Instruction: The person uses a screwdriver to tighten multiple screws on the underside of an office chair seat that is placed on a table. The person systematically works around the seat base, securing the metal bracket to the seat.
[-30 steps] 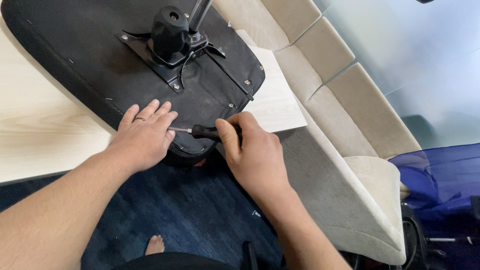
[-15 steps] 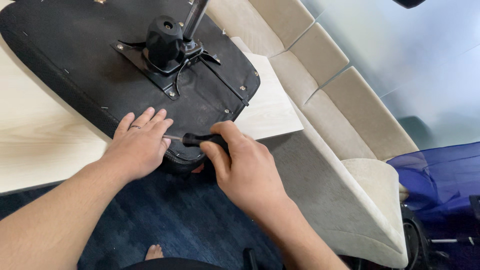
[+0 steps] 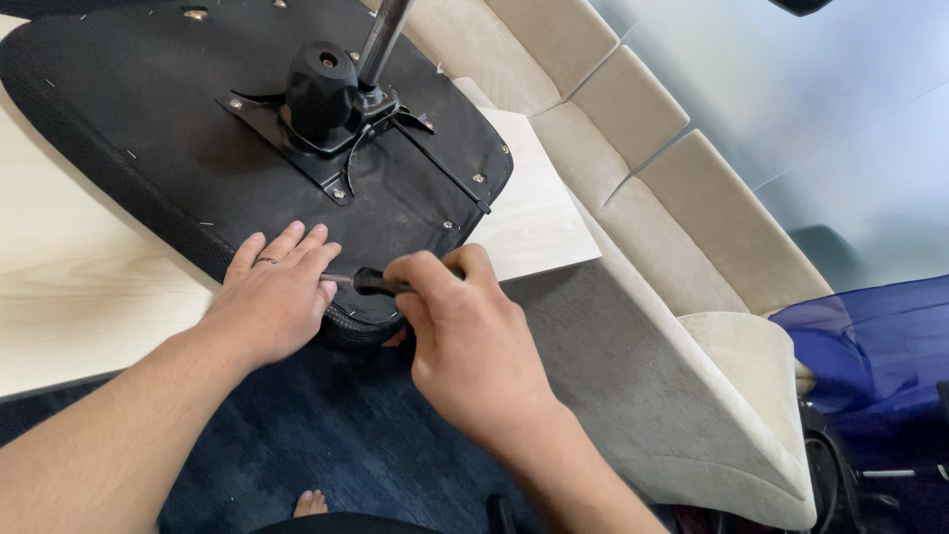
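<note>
An upturned black office-chair seat (image 3: 148,148) lies on a light wooden table (image 3: 69,297), its metal mounting plate (image 3: 336,148) and gas-lift column (image 3: 384,40) pointing up. My left hand (image 3: 272,297), a ring on one finger, lies flat on the seat's near edge. My right hand (image 3: 470,336) grips a black-handled screwdriver (image 3: 371,284) whose thin shaft points left toward my left hand's fingers at the seat's rim. The tip is hidden by my left hand.
A beige sectional sofa (image 3: 633,168) runs along the right, its armrest (image 3: 751,396) close to my right forearm. Dark blue carpet (image 3: 326,455) lies below, with a bare foot (image 3: 308,502) at the bottom. Blue fabric (image 3: 870,346) sits at the far right.
Both hands and the screwdriver stay at the seat's near edge. My right hand has shifted slightly along the handle; the view has tilted a little.
</note>
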